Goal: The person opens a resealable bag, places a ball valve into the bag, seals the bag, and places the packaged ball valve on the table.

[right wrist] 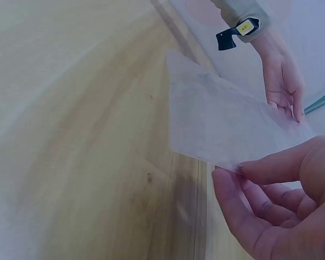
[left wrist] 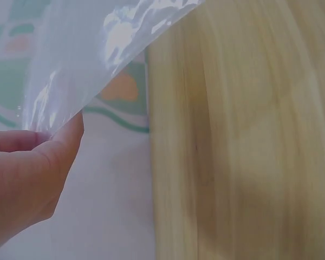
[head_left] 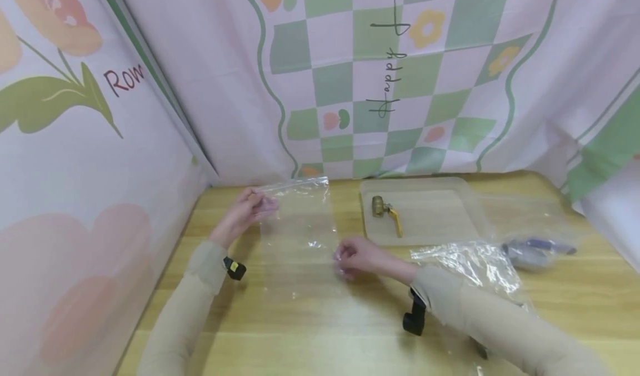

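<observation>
A clear zip bag (head_left: 300, 237) is held up above the table between both hands, flat and see-through, with its zip edge at the far end. My left hand (head_left: 245, 212) pinches it near the upper left corner. In the left wrist view, thumb and finger of that hand (left wrist: 30, 176) grip the shiny plastic (left wrist: 92, 59). My right hand (head_left: 365, 257) pinches the bag's right edge, lower down. The right wrist view shows its thumb and forefinger (right wrist: 230, 189) on the film's edge (right wrist: 216, 122). I see nothing inside the bag.
Behind the right hand lies a pale tray (head_left: 435, 220) with a brass ball valve (head_left: 378, 206) that has a yellow lever. More clear bags (head_left: 480, 262) lie on the right, one with a blurred blue and grey item (head_left: 537, 251). A printed curtain (head_left: 240, 87) hangs behind the table.
</observation>
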Demonstrator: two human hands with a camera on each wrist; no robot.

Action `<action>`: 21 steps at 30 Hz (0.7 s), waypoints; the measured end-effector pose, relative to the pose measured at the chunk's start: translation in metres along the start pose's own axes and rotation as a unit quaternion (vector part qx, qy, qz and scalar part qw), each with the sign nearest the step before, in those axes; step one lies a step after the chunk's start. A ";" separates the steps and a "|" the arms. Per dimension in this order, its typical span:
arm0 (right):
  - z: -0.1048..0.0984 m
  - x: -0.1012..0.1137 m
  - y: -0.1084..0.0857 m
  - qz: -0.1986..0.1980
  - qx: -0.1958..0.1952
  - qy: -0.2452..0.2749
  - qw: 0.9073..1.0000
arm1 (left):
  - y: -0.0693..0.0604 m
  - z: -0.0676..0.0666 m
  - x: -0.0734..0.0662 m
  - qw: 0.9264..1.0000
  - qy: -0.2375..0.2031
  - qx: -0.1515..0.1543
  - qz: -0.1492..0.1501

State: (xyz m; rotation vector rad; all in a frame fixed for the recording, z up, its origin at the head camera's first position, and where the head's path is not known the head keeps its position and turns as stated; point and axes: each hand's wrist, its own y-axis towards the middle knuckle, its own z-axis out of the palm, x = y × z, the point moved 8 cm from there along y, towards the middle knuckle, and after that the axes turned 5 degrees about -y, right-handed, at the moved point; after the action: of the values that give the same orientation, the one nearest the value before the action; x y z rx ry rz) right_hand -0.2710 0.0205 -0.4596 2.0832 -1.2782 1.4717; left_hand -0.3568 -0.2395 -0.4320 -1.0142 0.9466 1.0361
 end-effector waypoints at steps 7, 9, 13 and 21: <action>-0.006 -0.001 -0.026 -0.016 0.019 -0.021 0.999 | -0.010 0.023 0.000 0.999 0.027 0.026 0.013; -0.008 -0.001 -0.033 -0.020 0.022 -0.028 0.999 | -0.013 0.028 0.001 0.999 0.026 0.037 0.014; -0.012 -0.003 -0.045 -0.032 0.020 -0.034 0.999 | -0.021 0.041 0.005 0.997 0.022 0.071 0.018; -0.023 -0.010 -0.062 -0.038 0.010 -0.040 0.998 | -0.040 0.071 0.014 0.990 0.034 0.132 0.032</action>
State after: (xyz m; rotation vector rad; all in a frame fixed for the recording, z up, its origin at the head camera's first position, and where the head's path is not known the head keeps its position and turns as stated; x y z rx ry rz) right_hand -0.2372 0.0754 -0.4426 2.1995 -1.2026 1.3869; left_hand -0.3058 -0.1755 -0.4186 -0.8063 1.1454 0.9061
